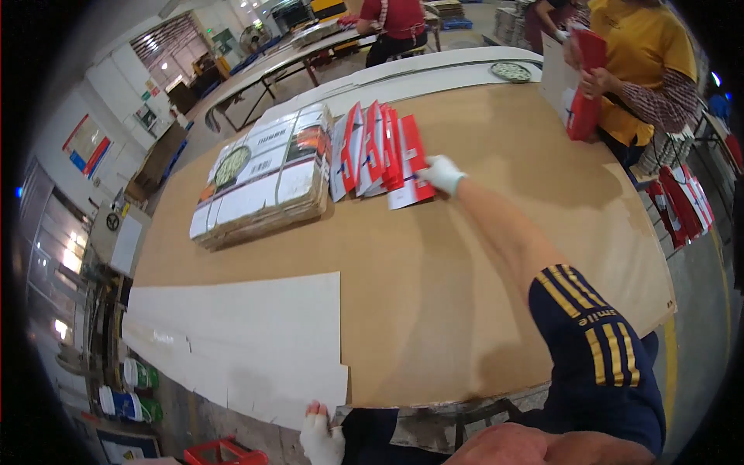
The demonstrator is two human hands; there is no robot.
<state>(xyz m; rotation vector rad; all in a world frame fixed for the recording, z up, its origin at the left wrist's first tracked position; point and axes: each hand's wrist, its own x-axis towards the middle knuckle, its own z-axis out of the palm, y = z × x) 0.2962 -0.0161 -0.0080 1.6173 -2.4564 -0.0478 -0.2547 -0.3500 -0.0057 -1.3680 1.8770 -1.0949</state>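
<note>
— Right hand (442,173)? 
— Stretched far toward one o'clock, gloved, fingers closed on a flat red-and-white carton (409,164), end of a fanned row lying on the tabletop (465,310). 
— Left hand (320,438)? 
— Down at six o'clock, gloved; open or closed, cannot tell. Touching white sheets (240,341) overhanging the edge, probably steadying them.

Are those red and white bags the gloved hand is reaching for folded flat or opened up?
Folded flat. The red and white bags lie fanned, overlapping one another on the brown table, with the right hand on the nearest one.
</note>
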